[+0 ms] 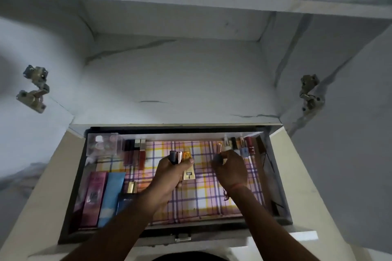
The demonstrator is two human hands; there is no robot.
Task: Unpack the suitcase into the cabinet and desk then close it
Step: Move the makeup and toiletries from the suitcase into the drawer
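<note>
Marble-patterned white panels form an open cabinet (pixel 180 74) with a bare shelf, and a metal hinge (pixel 34 88) is seen on each side wall. Below the shelf a drawer (pixel 70 197) is pulled out, lined with a checked cloth (pixel 203 195) in pink, yellow and purple.

Toward the drawer's back, near the middle, a small bundle of tubes (pixel 177 157) is held upright in the left hand (pixel 172 172), with fingers and thumb curled round them; a gold one and a darker one can be made out. Just right of it, the right hand (pixel 230 168) is pinched on a small dark item, too blurred to be identified.

Such tubes are judged light, stiff and smooth, so they may slip when several are gripped together; each is best taken by its body, one at a time, and laid flat.

Along the drawer's back edge, a clear plastic box (pixel 104 144) sits at the left corner, with slim glossy tubes beside it, and small bottles (pixel 239 144) stand at the right. Against the drawer's left side, a pink carton (pixel 93 197) and a blue tube (pixel 111 195) lie lengthwise.
</note>
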